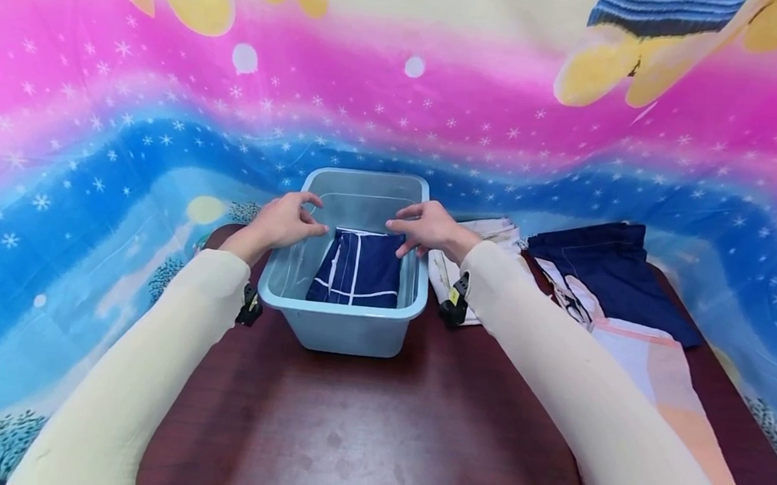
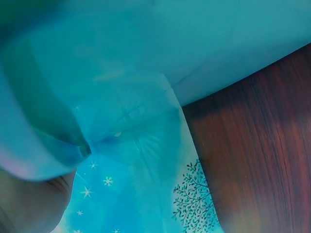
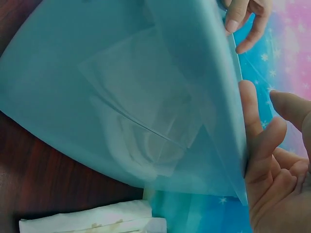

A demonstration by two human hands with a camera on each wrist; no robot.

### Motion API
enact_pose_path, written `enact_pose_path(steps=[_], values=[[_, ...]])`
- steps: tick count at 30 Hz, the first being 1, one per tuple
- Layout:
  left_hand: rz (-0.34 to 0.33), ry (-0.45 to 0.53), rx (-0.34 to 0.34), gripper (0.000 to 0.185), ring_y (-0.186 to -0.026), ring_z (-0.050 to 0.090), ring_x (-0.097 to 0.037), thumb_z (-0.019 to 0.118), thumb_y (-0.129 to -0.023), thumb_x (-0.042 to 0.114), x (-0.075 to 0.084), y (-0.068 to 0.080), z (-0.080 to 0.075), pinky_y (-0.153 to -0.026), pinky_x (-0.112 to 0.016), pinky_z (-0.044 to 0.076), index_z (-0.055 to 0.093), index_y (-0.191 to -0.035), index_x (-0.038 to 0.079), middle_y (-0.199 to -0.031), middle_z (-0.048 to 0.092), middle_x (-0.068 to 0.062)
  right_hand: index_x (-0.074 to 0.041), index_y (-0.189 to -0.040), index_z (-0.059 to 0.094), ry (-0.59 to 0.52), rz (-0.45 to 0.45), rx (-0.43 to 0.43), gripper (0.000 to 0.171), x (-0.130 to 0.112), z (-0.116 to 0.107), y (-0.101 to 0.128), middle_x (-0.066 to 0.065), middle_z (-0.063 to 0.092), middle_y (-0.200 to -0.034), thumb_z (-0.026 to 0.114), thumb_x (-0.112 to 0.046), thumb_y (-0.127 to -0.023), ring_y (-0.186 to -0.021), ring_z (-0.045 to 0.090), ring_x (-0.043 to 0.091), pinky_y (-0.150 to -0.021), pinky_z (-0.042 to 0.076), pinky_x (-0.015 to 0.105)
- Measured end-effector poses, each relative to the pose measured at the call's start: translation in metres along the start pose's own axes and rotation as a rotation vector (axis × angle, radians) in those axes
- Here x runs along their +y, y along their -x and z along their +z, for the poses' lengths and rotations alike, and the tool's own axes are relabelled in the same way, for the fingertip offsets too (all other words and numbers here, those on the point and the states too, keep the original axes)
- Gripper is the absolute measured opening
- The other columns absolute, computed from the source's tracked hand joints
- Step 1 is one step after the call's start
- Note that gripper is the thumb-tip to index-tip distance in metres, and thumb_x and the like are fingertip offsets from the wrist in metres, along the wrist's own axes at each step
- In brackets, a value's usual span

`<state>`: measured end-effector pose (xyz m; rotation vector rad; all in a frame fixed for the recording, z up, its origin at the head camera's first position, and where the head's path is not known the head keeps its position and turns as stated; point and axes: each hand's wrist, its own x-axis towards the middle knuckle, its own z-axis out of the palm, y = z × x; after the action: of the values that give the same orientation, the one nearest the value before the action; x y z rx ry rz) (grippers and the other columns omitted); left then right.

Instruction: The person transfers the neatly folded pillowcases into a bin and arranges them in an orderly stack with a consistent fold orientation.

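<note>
A light blue plastic bin (image 1: 342,329) stands on the dark wooden table (image 1: 371,441). A folded navy cloth with white lines (image 1: 358,267) lies inside it. My left hand (image 1: 321,215) hovers at the bin's left rim with loosely bent fingers and holds nothing. My right hand (image 1: 396,234) sits at the right rim, fingers relaxed and empty. In the right wrist view my right hand (image 3: 267,109) lies alongside the bin (image 3: 121,73) wall, and the left hand's fingertips (image 3: 243,22) show above the rim. The left wrist view shows only the bin wall (image 2: 146,58) and table (image 2: 262,145).
To the right of the bin lie a folded white cloth (image 1: 482,243), a navy garment (image 1: 608,269) and a white-and-peach cloth (image 1: 660,389). A pink and blue starry sheet (image 1: 89,170) hangs behind and round the table. Bare tabletop lies in front of the bin.
</note>
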<state>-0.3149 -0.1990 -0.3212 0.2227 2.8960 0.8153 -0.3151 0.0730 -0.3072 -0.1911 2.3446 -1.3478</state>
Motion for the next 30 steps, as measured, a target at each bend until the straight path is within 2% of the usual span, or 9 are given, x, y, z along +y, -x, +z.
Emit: enact_pose_path(steps=[5, 12, 21, 25, 30], values=[[0.023, -0.036, 0.006, 0.057, -0.116, 0.066, -0.034, 0.069, -0.095, 0.036, 0.003, 0.001, 0.002, -0.102, -0.054, 0.048, 0.05, -0.144, 0.014, -0.122, 0.073, -0.013, -0.007, -0.149, 0.048, -0.019, -0.025, -0.009, 0.054, 0.003, -0.002, 0.002, 0.016, 0.066, -0.131, 0.061, -0.03, -0.102, -0.064, 0.07, 0.009, -0.052, 0.048, 0.022], [0.044, -0.104, -0.011, 0.057, -0.115, 0.065, -0.03, 0.068, -0.094, 0.044, 0.005, 0.003, 0.006, -0.099, -0.054, 0.046, 0.052, -0.143, 0.02, -0.121, 0.074, -0.006, -0.006, -0.143, 0.053, -0.035, -0.063, -0.007, 0.047, 0.008, -0.002, 0.004, 0.016, 0.067, -0.128, 0.062, -0.028, -0.102, -0.067, 0.072, 0.012, -0.052, 0.049, 0.022], [0.076, -0.066, -0.007, 0.052, -0.11, 0.068, -0.031, 0.066, -0.096, 0.041, 0.005, 0.005, 0.008, -0.093, -0.051, 0.051, 0.053, -0.141, 0.018, -0.122, 0.073, -0.01, -0.007, -0.143, 0.053, 0.019, -0.18, -0.046, 0.047, 0.015, -0.004, 0.008, 0.02, 0.068, -0.13, 0.065, -0.021, -0.1, -0.067, 0.071, 0.012, -0.052, 0.049, 0.024], [0.091, -0.055, -0.006, 0.049, -0.111, 0.068, -0.033, 0.063, -0.099, 0.038, 0.005, 0.008, 0.006, -0.093, -0.051, 0.053, 0.053, -0.142, 0.016, -0.123, 0.072, -0.013, -0.008, -0.141, 0.055, 0.055, -0.259, -0.045, 0.045, 0.017, -0.003, 0.012, 0.019, 0.069, -0.129, 0.065, -0.021, -0.1, -0.07, 0.072, 0.02, -0.053, 0.051, 0.027], [0.097, -0.035, 0.03, 0.045, -0.108, 0.07, -0.034, 0.06, -0.101, 0.033, 0.008, 0.011, 0.003, -0.091, -0.052, 0.055, 0.053, -0.141, 0.013, -0.123, 0.071, -0.017, -0.009, -0.137, 0.058, 0.173, -0.353, 0.013, 0.039, 0.015, -0.002, 0.019, 0.018, 0.07, -0.124, 0.064, -0.023, -0.1, -0.077, 0.072, 0.035, -0.06, 0.057, 0.035]])
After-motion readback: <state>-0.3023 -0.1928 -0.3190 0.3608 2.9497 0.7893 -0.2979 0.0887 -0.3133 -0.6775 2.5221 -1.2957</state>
